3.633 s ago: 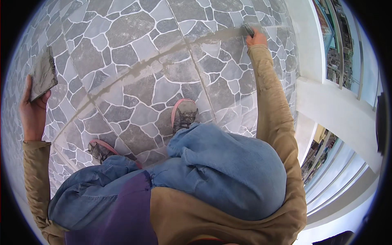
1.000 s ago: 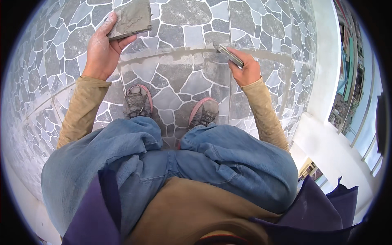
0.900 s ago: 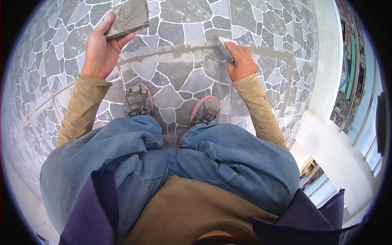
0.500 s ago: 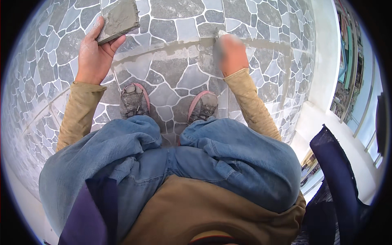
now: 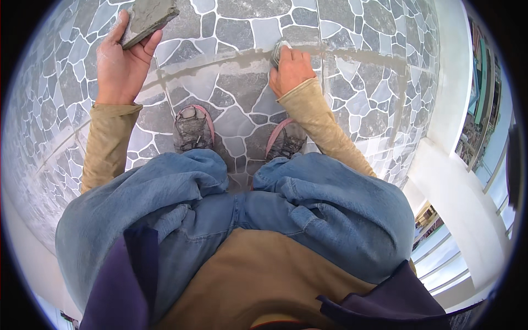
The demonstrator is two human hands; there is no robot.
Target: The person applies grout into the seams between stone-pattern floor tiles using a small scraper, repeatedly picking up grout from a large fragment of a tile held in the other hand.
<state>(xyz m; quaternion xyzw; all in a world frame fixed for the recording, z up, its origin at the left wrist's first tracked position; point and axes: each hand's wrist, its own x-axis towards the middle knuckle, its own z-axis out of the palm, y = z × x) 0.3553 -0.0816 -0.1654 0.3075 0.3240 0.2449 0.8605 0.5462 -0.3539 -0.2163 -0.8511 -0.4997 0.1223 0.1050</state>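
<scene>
Crossing the patterned floor (image 5: 234,122), a grey seam (image 5: 242,59) is seen. A rough slab (image 5: 147,21) is edge-gripped by the half-curled left hand (image 5: 122,71), presumably keeping its face free; at the seam, a small tool (image 5: 276,57) is clasped by the curled right hand (image 5: 293,71).

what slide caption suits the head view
Left hand holds rough grey slab, right hand grips flat tool at mortared tile joint.

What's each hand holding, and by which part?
Left hand: a grey slab, by its near edge. Right hand: a flat tool; the hand hides exactly where.
</scene>
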